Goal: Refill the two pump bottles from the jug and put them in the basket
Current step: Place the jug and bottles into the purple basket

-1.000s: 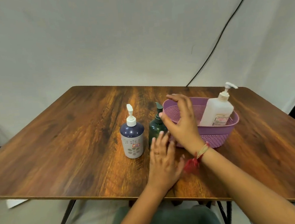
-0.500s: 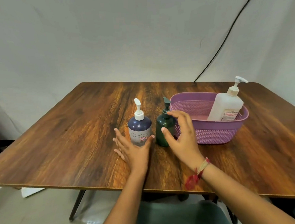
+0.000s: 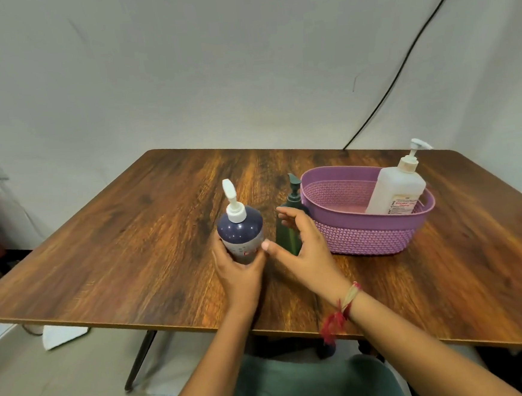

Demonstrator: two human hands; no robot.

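1. Navy pump bottle (image 3: 240,233), white pump head, upright near the middle of the wooden table (image 3: 132,239). We log the left hand (image 3: 239,273) wrapped round its lower body, thumb on one side and fingers on the other.
2. Dark green pump bottle (image 3: 289,236), upright, just beside the basket's left end. The right hand (image 3: 307,250) is spread wide in front of it, thumb out toward the navy bottle. Motion blur keeps us from saying whether its fingertips touch the green bottle.
3. Purple basket (image 3: 366,236) on the table, with a white pump bottle (image 3: 396,191) leaning in its right end.
4. Red thread (image 3: 340,310) on the right wrist.
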